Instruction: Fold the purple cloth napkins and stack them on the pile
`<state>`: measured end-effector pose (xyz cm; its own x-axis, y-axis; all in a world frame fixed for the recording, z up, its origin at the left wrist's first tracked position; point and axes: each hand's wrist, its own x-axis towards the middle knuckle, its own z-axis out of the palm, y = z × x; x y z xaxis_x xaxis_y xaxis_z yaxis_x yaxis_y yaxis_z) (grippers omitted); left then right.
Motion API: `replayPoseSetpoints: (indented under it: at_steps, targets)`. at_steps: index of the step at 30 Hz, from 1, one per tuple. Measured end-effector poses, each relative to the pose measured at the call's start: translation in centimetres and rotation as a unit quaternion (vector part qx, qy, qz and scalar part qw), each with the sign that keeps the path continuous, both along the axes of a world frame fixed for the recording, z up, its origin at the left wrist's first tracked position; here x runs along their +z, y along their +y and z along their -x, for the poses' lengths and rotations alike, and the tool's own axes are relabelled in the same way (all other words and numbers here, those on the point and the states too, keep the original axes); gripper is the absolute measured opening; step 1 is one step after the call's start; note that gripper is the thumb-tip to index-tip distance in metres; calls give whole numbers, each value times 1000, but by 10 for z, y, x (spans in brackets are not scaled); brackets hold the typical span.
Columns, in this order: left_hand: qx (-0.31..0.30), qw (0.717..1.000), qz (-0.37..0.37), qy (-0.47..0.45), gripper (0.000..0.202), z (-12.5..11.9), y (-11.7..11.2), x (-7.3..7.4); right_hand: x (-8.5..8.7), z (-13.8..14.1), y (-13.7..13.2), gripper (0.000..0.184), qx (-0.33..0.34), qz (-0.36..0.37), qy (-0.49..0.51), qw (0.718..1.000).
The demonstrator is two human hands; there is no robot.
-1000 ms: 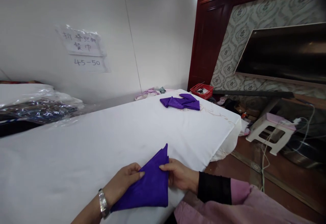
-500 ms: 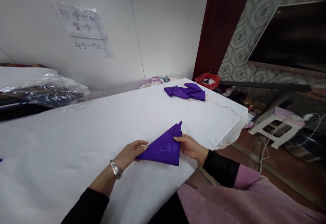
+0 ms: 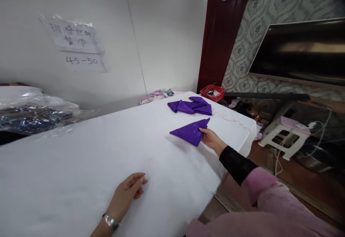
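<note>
The right arm reaches from the lower right toward the centre of the frame, black sleeve (image 3: 237,163) at the wrist. Its hand (image 3: 211,138) pinches the right edge of a folded purple cloth (image 3: 185,133), thumb on top, the pointed end facing left, over the white tabletop (image 3: 88,172). At lower centre-left, the left hand (image 3: 128,194) curls loosely, apart from the cloth; whether its thumb and fingertip meet, I cannot tell.

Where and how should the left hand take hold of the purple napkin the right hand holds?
I'd probably pinch the folded purple napkin at its narrow left tip, coming from the near left, where the left hand is. That tip juts out free; the right hand holds the broad end.
</note>
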<state>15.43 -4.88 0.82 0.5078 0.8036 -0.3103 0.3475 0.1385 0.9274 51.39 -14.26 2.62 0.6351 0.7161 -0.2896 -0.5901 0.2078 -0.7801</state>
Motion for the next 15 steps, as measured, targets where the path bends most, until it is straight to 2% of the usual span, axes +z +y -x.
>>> replayPoseSetpoints:
  at_steps: [3, 8, 13, 15]
  targets:
    - [7, 1000, -7, 4, 59, 0, 0, -6, 1, -39, 14, 14, -47, -6, 3, 999]
    - [15, 998, -16, 61, 58, 1, 0, -15, -3, -98, 36, 18, -125, -8, 16, 992]
    - [11, 996, -27, 90, 57, 2, 3, -23, -20, -136, 53, 16, -172, 43, 38, 983]
    - [11, 995, -30, 96, 57, 3, 5, -27, -27, -146, 58, 21, -182, 72, 46, 980]
